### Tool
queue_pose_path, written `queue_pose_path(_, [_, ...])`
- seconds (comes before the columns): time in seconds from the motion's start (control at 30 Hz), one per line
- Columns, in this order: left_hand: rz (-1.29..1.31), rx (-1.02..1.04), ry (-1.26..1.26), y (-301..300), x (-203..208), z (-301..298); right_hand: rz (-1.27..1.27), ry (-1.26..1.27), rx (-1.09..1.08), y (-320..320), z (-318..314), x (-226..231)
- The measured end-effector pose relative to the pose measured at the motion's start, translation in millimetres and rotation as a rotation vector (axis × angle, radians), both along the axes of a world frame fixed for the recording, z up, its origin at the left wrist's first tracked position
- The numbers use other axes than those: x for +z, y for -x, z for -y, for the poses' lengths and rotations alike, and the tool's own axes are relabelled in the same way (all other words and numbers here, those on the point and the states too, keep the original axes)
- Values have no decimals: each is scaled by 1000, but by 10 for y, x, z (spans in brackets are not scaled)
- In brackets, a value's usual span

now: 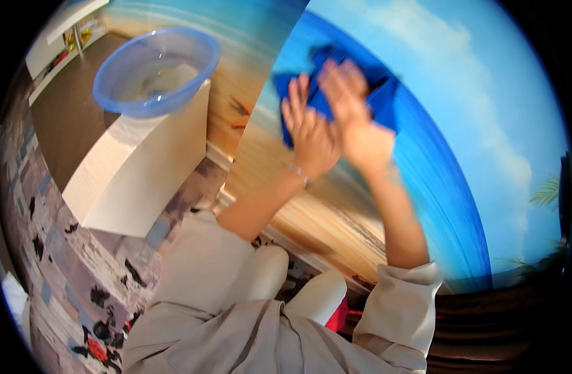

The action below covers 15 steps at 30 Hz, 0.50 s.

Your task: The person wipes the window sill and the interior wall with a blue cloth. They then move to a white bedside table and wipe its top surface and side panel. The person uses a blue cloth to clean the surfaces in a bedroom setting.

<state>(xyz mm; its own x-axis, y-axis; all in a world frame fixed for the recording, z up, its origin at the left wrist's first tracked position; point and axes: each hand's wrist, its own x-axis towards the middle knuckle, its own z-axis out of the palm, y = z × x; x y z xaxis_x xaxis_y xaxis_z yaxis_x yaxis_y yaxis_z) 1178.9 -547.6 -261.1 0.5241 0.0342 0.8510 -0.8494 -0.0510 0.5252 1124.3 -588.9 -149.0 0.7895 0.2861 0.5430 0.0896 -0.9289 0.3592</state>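
A crumpled blue cloth (381, 103) lies against a wall covered with a beach-and-sea picture (451, 187). My right hand (361, 128) presses on the cloth with its fingers stretched out, somewhat smeared by motion. Close beside it, my left hand (314, 140) is laid flat, fingers extended over the cloth's left part and the wall. The two hands touch or nearly touch near the thumbs. A bracelet (296, 174) circles my left wrist.
To the left, a translucent blue basin (155, 71) with some liquid stands on a white box-like stand (142, 168). White shelving (64, 47) is at the far left. Patterned flooring (67, 268) runs below. Dark folds (485, 330) lie at lower right.
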Motion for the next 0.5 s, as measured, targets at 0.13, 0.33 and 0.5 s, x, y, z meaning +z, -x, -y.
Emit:
queue_pose_path(0.13, [42, 76, 69, -283, 883, -204, 544, 228, -157, -232, -354, 642])
queue_pose_path(0.33, [-93, 92, 132, -227, -45, -92, 235, 72, -70, -248, -276, -234])
queue_pose_path(0.5, [-590, 84, 238, 409, -743, 48, -207, 232, -42, -113, -257, -1576])
